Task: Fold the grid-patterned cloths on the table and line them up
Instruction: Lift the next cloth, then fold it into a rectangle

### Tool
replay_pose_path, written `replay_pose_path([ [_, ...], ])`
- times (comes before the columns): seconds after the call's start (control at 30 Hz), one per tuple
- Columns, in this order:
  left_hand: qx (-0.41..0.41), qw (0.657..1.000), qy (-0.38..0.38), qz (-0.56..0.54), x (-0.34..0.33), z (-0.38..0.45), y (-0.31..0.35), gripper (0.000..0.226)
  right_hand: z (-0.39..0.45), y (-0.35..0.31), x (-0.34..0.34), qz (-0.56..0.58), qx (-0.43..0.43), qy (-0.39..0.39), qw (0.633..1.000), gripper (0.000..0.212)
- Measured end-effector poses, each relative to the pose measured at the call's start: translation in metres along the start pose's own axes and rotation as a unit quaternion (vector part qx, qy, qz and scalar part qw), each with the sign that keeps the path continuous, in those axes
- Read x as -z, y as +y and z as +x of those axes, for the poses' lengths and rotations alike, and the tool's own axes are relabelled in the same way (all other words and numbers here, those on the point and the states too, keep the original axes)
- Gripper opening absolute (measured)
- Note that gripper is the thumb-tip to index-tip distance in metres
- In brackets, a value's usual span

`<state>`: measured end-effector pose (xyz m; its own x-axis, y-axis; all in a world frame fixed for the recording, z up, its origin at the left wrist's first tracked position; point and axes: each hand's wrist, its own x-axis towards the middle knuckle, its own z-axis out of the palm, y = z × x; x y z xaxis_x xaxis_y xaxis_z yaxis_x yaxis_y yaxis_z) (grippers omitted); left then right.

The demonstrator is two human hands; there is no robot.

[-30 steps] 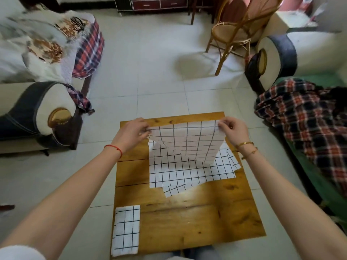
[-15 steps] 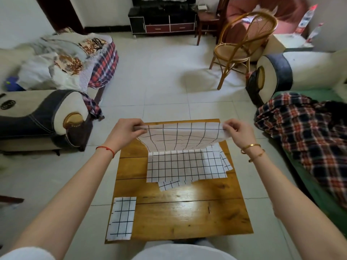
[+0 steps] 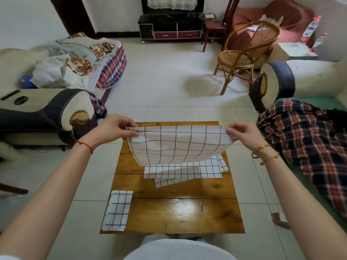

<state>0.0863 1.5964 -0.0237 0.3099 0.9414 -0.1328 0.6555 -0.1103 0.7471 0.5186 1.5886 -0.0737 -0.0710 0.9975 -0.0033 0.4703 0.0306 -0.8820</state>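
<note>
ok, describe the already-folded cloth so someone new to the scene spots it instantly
Start at the wooden table in the middle of the room and go to its near left corner. The folded cloth lies there alone, a narrow white strip with black grid lines. Unlike the flat cloths stacked further back and the lifted cloth, it is compact and neither hand touches it.

Folded cloth [image 3: 117, 211] at table's [image 3: 184, 212] near-left corner; cloth pile [image 3: 185, 170] farther back.
</note>
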Motion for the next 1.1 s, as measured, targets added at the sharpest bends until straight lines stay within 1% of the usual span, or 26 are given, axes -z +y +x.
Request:
replay_pose_path([
  [0.2, 0.013, 1.000, 0.017, -0.017, 0.004, 0.002, -0.005, 0.019, 0.013, -0.002, -0.001, 0.050, -0.006, 0.015, 0.999, 0.022],
  [0.33, 0.008, 0.999, 0.051, 0.009, -0.003, 0.014, -0.015, 0.015, 0.029, 0.001, -0.015, 0.048, -0.031, 0.028, 0.998, 0.012],
  [0.4, 0.013, 0.997, 0.071, 0.023, -0.010, 0.025, -0.022, 0.013, 0.041, 0.012, -0.025, 0.042, -0.049, 0.048, 0.997, 0.006],
  [0.5, 0.025, 0.995, 0.090, 0.027, -0.022, 0.044, -0.040, 0.008, 0.062, 0.030, -0.042, 0.026, -0.084, 0.078, 0.993, 0.006],
  [0.63, 0.051, 0.995, 0.088, 0.008, -0.036, 0.074, -0.075, 0.005, 0.088, 0.051, -0.067, -0.005, -0.132, 0.107, 0.985, 0.004],
  [0.73, 0.082, 0.993, 0.090, 0.009, -0.044, 0.099, -0.105, 0.006, 0.110, 0.067, -0.086, -0.048, -0.168, 0.107, 0.979, 0.007],
  [0.8, 0.108, 0.989, 0.098, 0.004, -0.050, 0.115, -0.122, 0.007, 0.125, 0.079, -0.098, -0.054, -0.187, 0.108, 0.975, 0.012],
  [0.9, 0.131, 0.986, 0.099, -0.007, -0.057, 0.136, -0.145, 0.007, 0.144, 0.093, -0.115, -0.052, -0.209, 0.114, 0.970, 0.014],
  [1.1, 0.175, 0.979, 0.105, -0.009, -0.068, 0.162, -0.178, 0.007, 0.171, 0.112, -0.139, -0.069, -0.227, 0.134, 0.962, 0.009],
])
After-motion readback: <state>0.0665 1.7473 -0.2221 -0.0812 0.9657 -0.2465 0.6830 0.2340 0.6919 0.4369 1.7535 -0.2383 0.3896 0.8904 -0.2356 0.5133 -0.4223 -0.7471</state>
